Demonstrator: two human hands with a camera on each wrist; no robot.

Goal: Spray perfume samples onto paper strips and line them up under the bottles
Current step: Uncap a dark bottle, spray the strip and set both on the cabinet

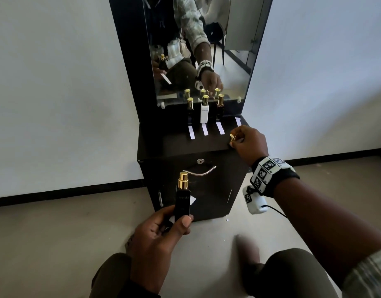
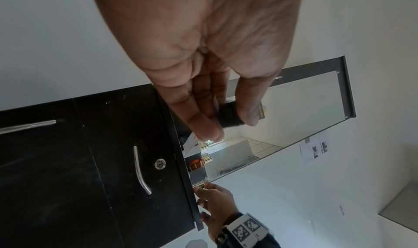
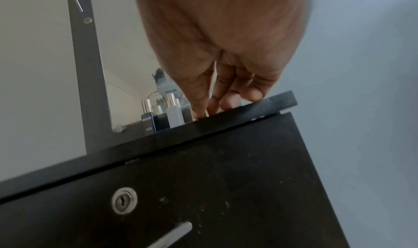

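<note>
I am holding a slim black rectangular perfume bottle (image 1: pixel 182 201) upright in my left hand (image 1: pixel 157 233), thumb and curled fingers wrapping its lower half in front of the cabinet door; its bare gold spray nozzle (image 1: pixel 183 180) is glinting, and a paper strip (image 1: pixel 192 200) is showing behind it. My right hand (image 1: pixel 248 143) is pinching a shiny gold cylindrical cap (image 1: pixel 233 138) at the front right edge of the matte black cabinet top (image 1: pixel 163 145). By the mirror (image 1: pixel 232 67), three gold-capped bottles are standing in a row, two dark and a white bottle (image 1: pixel 204 112) between them, with four white strips (image 1: pixel 205 129) lying flat before them.
</note>
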